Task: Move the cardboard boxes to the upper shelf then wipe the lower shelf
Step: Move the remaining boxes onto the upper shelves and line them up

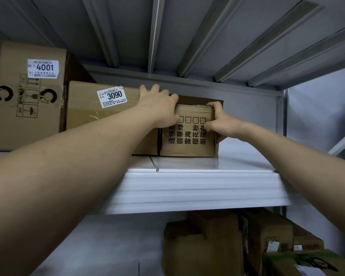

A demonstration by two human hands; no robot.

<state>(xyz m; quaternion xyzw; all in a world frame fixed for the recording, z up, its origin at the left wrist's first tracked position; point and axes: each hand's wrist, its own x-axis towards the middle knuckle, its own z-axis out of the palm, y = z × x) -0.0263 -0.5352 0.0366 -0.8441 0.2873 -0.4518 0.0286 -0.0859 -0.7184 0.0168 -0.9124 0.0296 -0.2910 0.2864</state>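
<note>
currently i have both hands on the small cardboard box (187, 134) at frame centre, which sits flat on the upper shelf (197, 184). my left hand (159, 106) lies over its top left corner, fingers spread, partly resting on the long box (100, 108) labelled 3090 behind and to the left. my right hand (219, 122) clamps the small box's right edge, thumb on the printed front face, fingers wrapped round the side. the small box's left edge touches the long box; its front edge sits back from the shelf lip, leaving a bare strip of shelf in front. right of the small box the shelf surface is open up to the grey upright (281, 116). the tall box (28, 96) labelled 4001 stands at upper left, tight against the long box. overhead, the ribbed underside of the next shelf (207, 36) leaves clear room above the small box. at lower right, several cardboard boxes (217, 246) crowd the lower shelf (108, 246), whose left part is bare.
</note>
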